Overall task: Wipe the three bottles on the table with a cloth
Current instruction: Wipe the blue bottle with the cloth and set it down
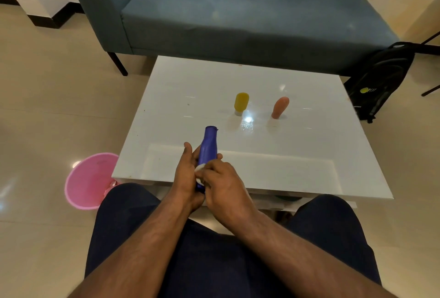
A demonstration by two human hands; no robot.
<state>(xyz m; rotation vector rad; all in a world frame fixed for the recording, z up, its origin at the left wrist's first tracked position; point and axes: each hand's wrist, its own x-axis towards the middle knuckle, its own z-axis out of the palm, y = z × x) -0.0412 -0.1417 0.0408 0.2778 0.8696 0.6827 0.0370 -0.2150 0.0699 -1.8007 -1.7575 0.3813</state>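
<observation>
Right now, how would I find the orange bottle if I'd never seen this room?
Find the white table in front of the blue sofa. Two small bottles stand on it, past the hands. The orange bottle is the right one, nearer the black backpack; its neighbour, the yellow bottle, stands to its left.

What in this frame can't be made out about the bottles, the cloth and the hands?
Head view only:
- White cloth: mostly hidden under the right hand.
- Blue plastic bottle: base covered by the left hand and the right hand.
- Yellow bottle and orange bottle: labels too small to read.
</observation>
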